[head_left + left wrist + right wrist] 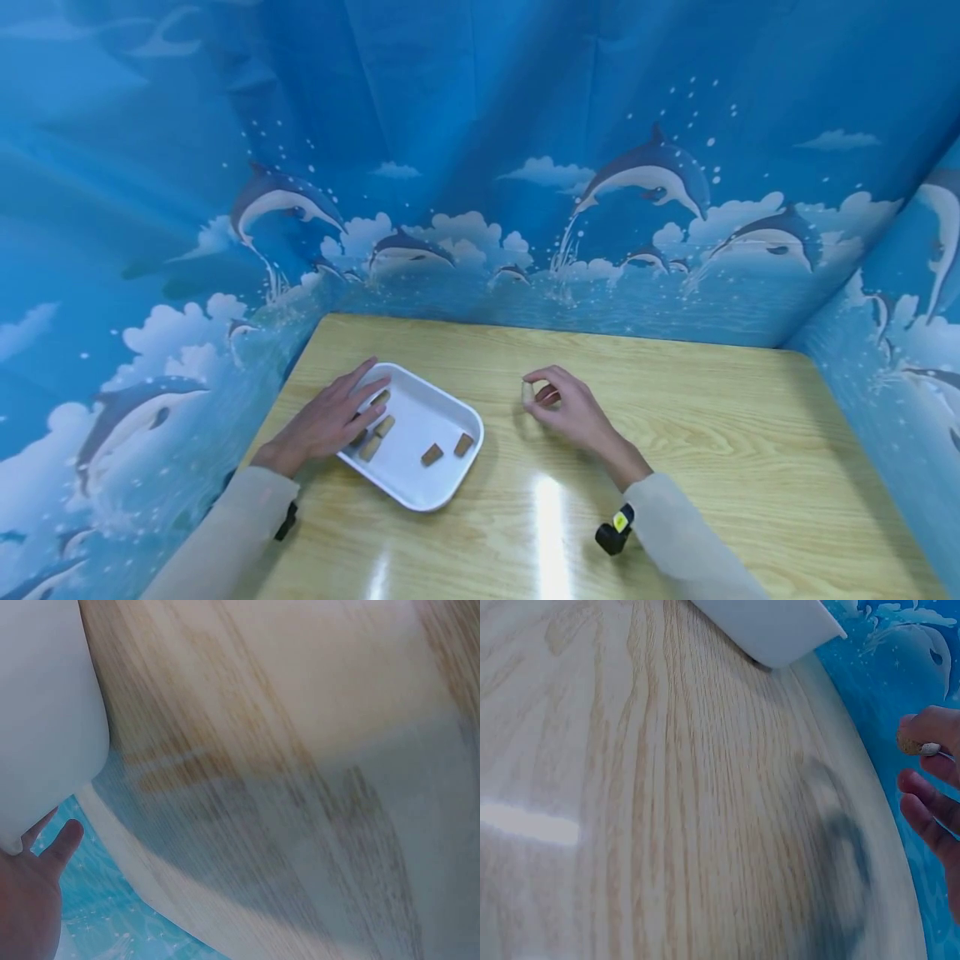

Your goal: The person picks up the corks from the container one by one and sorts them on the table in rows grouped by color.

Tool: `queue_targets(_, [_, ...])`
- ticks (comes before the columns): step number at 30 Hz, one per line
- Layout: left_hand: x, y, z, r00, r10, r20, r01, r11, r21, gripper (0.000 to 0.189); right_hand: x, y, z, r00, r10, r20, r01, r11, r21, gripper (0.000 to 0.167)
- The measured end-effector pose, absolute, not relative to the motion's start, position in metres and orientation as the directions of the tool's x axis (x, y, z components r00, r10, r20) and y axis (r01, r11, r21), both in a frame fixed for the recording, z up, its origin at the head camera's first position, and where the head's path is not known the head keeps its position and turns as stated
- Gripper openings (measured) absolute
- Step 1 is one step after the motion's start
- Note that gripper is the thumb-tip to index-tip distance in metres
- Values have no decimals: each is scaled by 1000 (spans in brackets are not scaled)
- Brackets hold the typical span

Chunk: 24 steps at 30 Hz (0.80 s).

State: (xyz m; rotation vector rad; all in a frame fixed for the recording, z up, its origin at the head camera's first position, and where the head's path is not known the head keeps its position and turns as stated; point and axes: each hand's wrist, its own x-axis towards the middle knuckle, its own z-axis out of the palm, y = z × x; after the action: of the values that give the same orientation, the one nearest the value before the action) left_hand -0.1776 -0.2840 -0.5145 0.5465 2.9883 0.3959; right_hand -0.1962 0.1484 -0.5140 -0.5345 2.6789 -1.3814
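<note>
A white tray (408,492) sits left of centre on the table with several brown corks (432,454) in it. My left hand (330,421) reaches over the tray's left side, fingers spread, partly covering the corks there. In the left wrist view, the thumb and a finger of the left hand (41,877) show at the tray's edge (52,712). To the right of the tray, my right hand (573,408) pinches a cork (528,392) upright between thumb and index finger. The right wrist view shows this cork (909,744) at the fingertips, the other fingers loosely bent.
The wood-grain table (712,433) extends to the right of the right hand. A blue curtain printed with dolphins (480,167) hangs behind the table and along both sides. Each wrist wears a small black camera (613,537).
</note>
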Motion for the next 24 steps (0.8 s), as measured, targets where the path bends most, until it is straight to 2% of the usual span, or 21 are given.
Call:
queue_targets(12, [-178, -284, -515, -932, 359, -38, 337, 902, 270, 63, -199, 164, -534, -954, -299, 15, -198, 593, -780, 41])
queue_targets(24, [-179, -286, -517, -929, 370, -22, 349, 891, 291, 62, -203, 170, -548, -956, -291, 19, -206, 627, -751, 38])
